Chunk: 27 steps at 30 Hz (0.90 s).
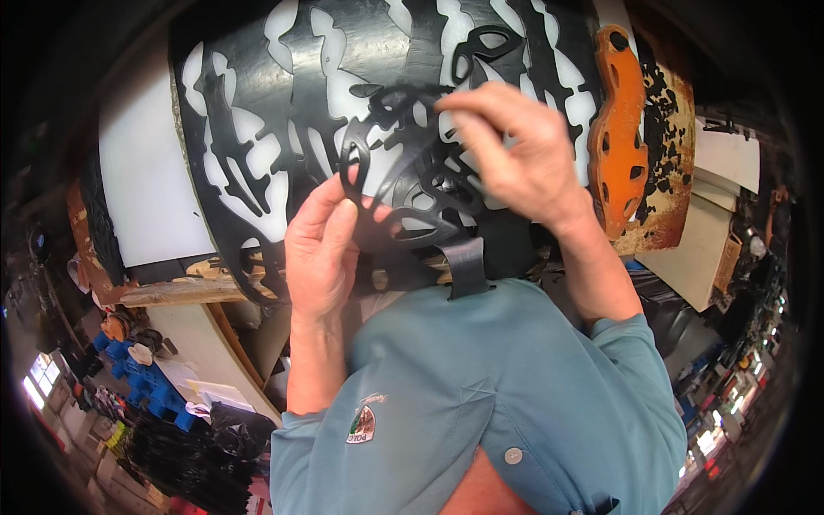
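Observation:
Between the thumb and fingers of my left hand (322,245) is the edge of a black, flexible cut-out piece (442,225) with looped openings, raised in front of my chest. My right hand (524,159) is up at the piece's far right side, slightly blurred. Its thumb and index finger are pinched together by a thin black strip; whether they grip it is hard to make out. Beneath both hands lies a large black sheet (253,73) full of cut-out shapes, with a white board (142,189) showing through. A loose black looped piece (487,41) rests on the sheet.
An orange cutting die (622,137) with holes lies at the sheet's right edge. Beyond it, black scraps (665,129) cover a rusty board. A wooden edge (184,293) runs along the near left side. Blue plastic parts (150,382) and black bundles are lower left.

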Available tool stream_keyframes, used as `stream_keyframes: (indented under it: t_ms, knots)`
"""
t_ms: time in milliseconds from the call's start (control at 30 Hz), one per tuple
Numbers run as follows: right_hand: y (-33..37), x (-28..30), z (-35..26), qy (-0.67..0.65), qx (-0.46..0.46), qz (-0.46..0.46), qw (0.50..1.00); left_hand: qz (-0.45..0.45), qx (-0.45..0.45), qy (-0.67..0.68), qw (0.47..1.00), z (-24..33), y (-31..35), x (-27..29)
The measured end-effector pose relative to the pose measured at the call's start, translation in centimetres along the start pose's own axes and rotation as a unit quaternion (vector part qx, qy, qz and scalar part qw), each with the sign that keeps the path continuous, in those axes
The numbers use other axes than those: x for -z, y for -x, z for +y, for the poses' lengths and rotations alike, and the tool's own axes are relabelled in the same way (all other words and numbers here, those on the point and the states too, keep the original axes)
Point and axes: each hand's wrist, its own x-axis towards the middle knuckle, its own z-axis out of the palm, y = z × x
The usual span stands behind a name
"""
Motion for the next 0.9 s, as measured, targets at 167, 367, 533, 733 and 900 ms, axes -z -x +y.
stream_keyframes:
  t_ms: [167,367,533,733,900]
  knots:
    - [1.9,0.8,0.0,-0.175,-0.176,0.012,0.969,0.014,0.015,-0.010,1.000,0.1,0.0,0.5]
    - [3.0,-0.6,-1.9,-0.146,-0.101,-0.027,0.984,0.000,0.047,-0.030,0.998,0.7,0.1,-0.3]
    - [1.7,-0.9,-2.5,-0.147,-0.076,-0.012,0.986,-0.069,0.047,-0.061,0.995,0.7,-0.4,0.1]
    - [1.3,-2.0,-4.3,-0.334,-0.286,-0.104,0.892,-0.089,0.056,-0.079,0.991,1.0,-0.1,-0.1]
    - [2.6,-4.0,-5.7,-0.294,-0.194,-0.056,0.934,-0.078,0.058,-0.072,0.993,0.9,-0.1,-0.3]
